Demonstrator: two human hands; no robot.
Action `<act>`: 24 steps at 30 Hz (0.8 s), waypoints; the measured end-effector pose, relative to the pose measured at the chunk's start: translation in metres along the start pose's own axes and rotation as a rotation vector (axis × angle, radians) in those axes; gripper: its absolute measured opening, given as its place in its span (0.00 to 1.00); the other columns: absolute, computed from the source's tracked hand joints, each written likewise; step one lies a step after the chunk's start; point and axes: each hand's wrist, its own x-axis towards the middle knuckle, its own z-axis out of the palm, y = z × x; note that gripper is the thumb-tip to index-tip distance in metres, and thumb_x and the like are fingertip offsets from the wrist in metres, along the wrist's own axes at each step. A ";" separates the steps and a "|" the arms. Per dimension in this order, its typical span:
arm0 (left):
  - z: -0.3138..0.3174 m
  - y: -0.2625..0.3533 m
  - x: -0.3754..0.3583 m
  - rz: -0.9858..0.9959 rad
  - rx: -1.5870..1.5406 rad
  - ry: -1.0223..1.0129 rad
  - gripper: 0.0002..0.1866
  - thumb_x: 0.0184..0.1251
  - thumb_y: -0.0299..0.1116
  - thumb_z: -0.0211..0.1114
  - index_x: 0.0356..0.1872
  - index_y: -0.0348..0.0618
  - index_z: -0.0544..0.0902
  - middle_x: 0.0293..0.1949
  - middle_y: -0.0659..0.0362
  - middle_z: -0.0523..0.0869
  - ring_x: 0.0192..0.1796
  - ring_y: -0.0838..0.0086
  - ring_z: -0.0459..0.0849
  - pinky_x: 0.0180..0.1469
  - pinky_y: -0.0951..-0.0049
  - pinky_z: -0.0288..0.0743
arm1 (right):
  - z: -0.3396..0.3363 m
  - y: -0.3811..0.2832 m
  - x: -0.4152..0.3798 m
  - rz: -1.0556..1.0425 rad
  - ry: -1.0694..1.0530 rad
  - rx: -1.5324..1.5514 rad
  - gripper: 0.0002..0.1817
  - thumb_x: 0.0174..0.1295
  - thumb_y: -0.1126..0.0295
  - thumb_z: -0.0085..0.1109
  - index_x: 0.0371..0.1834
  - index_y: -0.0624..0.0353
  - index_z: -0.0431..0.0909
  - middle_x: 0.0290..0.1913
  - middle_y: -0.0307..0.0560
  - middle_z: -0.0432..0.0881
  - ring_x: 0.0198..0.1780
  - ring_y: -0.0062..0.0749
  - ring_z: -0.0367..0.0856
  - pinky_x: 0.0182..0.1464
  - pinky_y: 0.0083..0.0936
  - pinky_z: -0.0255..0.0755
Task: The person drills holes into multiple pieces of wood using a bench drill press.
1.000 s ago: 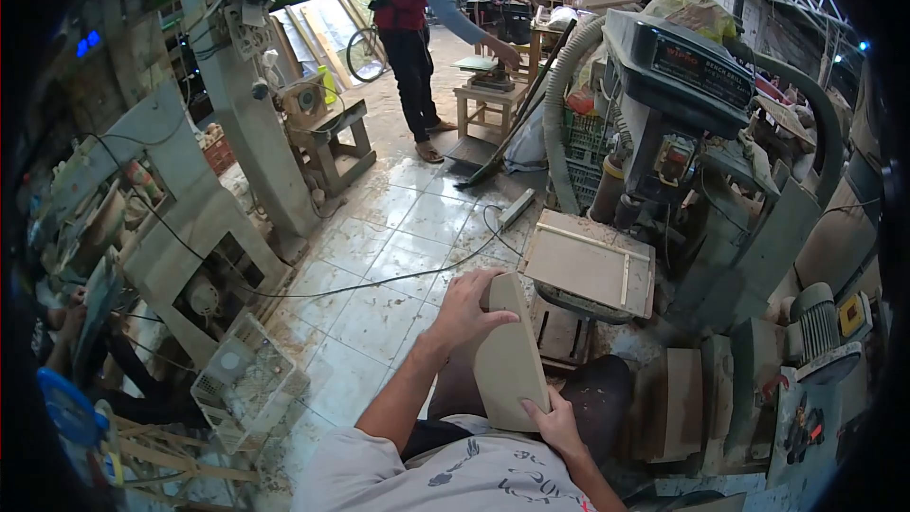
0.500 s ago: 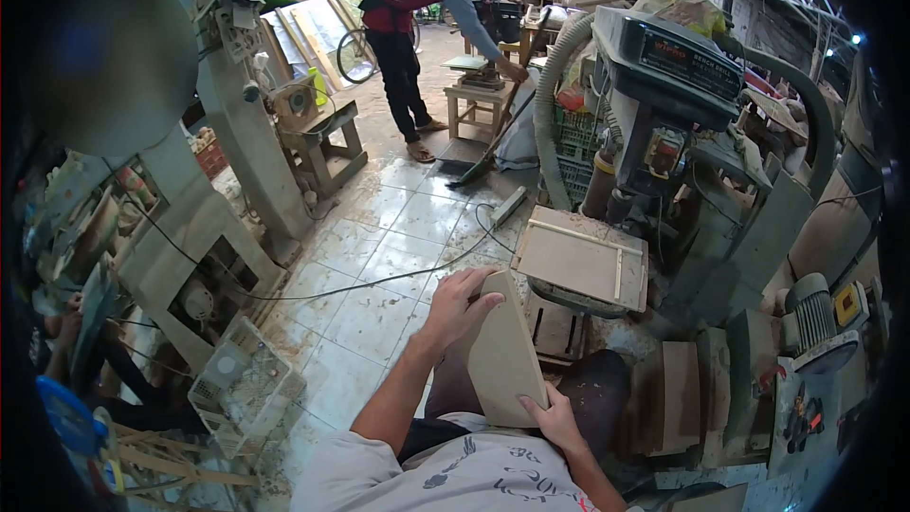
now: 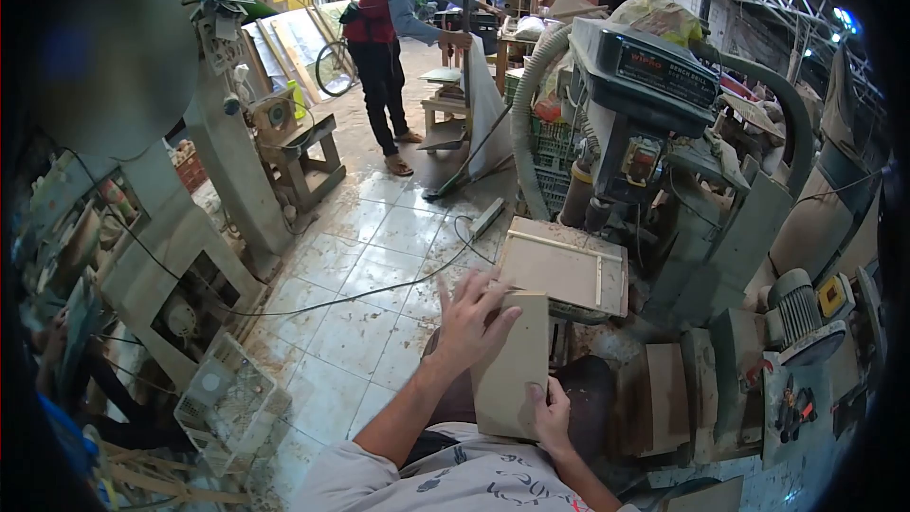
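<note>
A flat beige rectangular board [image 3: 517, 370] stands tilted over my lap, its broad face toward me. At its lower right edge, my right hand [image 3: 552, 417] is closed on it, the thumb lying on the face and the other fingers behind. My left hand [image 3: 471, 320] is at the upper left edge with fingers stretched and spread, slightly blurred, the thumb over the board's face. Just beyond the board's top is the drill press table [image 3: 564, 265], covered by a panel with thin wooden strips along its edges.
A bench drill [image 3: 654, 71] with a thick grey hose [image 3: 524, 123] rises ahead. A cable [image 3: 379, 292] crosses the dusty tiles. A white plastic crate [image 3: 232, 403] sits at left, a motor [image 3: 798, 308] at right. Farther off, a person [image 3: 379, 47] holds a long-handled broom [image 3: 474, 166].
The board has turned its face more toward me. My left hand has opened from its top corner and shifted down its left side. The person with the broom stands more upright.
</note>
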 end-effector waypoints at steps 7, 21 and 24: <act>0.049 -0.001 -0.066 -0.589 -1.277 -0.403 0.26 0.66 0.28 0.65 0.63 0.33 0.68 0.57 0.53 0.76 0.57 0.72 0.77 0.59 0.72 0.71 | -0.016 0.010 0.005 -0.032 0.294 0.117 0.16 0.73 0.59 0.50 0.39 0.64 0.75 0.33 0.35 0.77 0.37 0.15 0.70 0.40 0.16 0.66; 0.058 0.061 -0.066 -0.358 -1.095 -0.783 0.19 0.62 0.30 0.68 0.52 0.34 0.77 0.39 0.58 0.85 0.38 0.80 0.82 0.40 0.77 0.76 | -0.066 0.014 0.002 -0.057 0.620 0.179 0.27 0.73 0.58 0.48 0.66 0.65 0.58 0.60 0.50 0.68 0.60 0.30 0.67 0.60 0.28 0.64; 0.052 0.079 -0.052 -0.155 -0.880 -0.625 0.20 0.59 0.31 0.68 0.53 0.38 0.78 0.38 0.46 0.85 0.34 0.64 0.85 0.36 0.70 0.77 | -0.067 -0.014 0.007 -0.068 0.595 0.083 0.49 0.66 0.61 0.60 0.76 0.61 0.30 0.71 0.56 0.50 0.69 0.40 0.56 0.68 0.35 0.59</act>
